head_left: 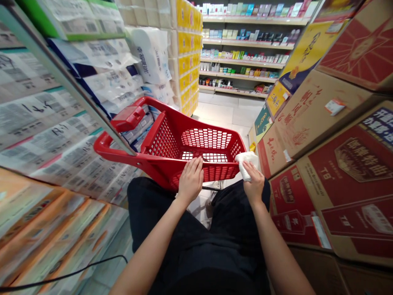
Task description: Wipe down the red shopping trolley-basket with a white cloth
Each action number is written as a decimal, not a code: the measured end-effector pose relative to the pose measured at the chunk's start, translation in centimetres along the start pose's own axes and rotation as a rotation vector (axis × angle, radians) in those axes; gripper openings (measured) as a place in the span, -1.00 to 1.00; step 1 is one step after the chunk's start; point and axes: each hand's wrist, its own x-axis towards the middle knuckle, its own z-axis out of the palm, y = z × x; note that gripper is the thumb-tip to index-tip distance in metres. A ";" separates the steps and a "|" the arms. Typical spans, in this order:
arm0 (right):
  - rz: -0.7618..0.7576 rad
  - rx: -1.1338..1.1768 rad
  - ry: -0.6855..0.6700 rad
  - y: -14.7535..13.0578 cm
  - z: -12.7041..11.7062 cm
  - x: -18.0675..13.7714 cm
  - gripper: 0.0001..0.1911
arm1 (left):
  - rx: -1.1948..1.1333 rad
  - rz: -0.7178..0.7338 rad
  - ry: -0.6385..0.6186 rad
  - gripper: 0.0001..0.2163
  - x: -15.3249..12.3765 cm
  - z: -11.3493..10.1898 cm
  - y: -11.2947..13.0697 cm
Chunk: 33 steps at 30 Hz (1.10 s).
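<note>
A red plastic shopping basket (172,143) stands tilted in front of me in a shop aisle, its long handle (106,147) pointing left. My left hand (190,179) grips the basket's near rim, fingers curled over the edge. My right hand (253,180) is closed on a white cloth (245,160) that it presses against the basket's near right corner. The inside of the basket holds nothing that I can see. My dark trousers fill the lower middle of the view.
Shelves of packaged tissue and paper rolls (116,73) rise on the left. Stacked red and brown cartons (331,164) line the right. Tiled floor (227,114) runs ahead to far shelves of small goods (245,45). A black cable (76,270) crosses the lower left.
</note>
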 end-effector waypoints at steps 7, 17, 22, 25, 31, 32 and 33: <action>-0.020 -0.091 -0.078 -7.3 1.8 -0.2 -0.28 | -0.009 -0.011 0.023 -0.56 -0.1 0.4 0.0; -0.235 0.057 -0.185 -10.8 3.0 -0.1 -0.33 | 0.014 0.009 -0.022 -0.56 -0.1 -0.2 -0.1; -0.123 0.005 -0.069 -3.2 0.7 -0.1 -0.37 | 0.013 0.016 -0.010 -0.56 -0.1 0.0 -0.1; -0.055 0.018 -0.019 0.5 -0.3 -0.1 -0.39 | 0.011 0.012 -0.002 -0.57 -0.1 0.1 -0.1; 0.067 -0.078 -0.009 -1.7 0.1 0.2 -0.34 | 0.011 0.016 0.022 -0.56 -0.1 0.3 -0.2; 0.059 -0.085 -0.024 -3.2 0.6 0.2 -0.32 | 0.012 0.013 0.029 -0.56 -0.2 0.3 -0.2; 0.033 -0.080 -0.049 -4.8 1.1 0.3 -0.32 | 0.013 0.010 0.035 -0.56 -0.2 0.4 -0.3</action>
